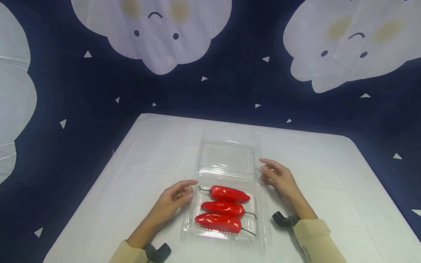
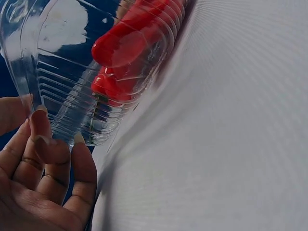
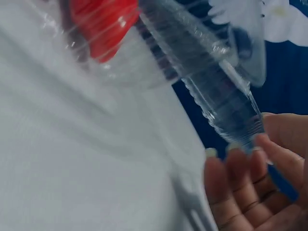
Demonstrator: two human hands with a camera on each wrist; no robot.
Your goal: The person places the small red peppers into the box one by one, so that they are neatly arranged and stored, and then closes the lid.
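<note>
An open clear plastic clamshell box (image 1: 264, 219) lies on the white-covered table, its lid (image 1: 227, 155) folded back on the far side. Three red chili peppers, an upper one (image 1: 228, 193), a middle one (image 1: 223, 207) and a lower one (image 1: 218, 222), lie in its base. At the base's left rim, my left hand (image 1: 174, 201) pinches the plastic edge with bent fingers. My right hand (image 1: 279, 179) is at the right side near the hinge; in the right wrist view, its fingertips (image 3: 260, 142) pinch the clear edge. Red peppers (image 2: 122, 48) show through the ribbed wall in the left wrist view.
The white tablecloth (image 1: 329, 182) spreads around the box on both sides. Behind the table hangs a dark blue cloth (image 1: 236, 84) with white clouds and small triangles. A dark wrist mount (image 1: 284, 220) sits on the right wrist, another mount (image 1: 158, 252) on the left.
</note>
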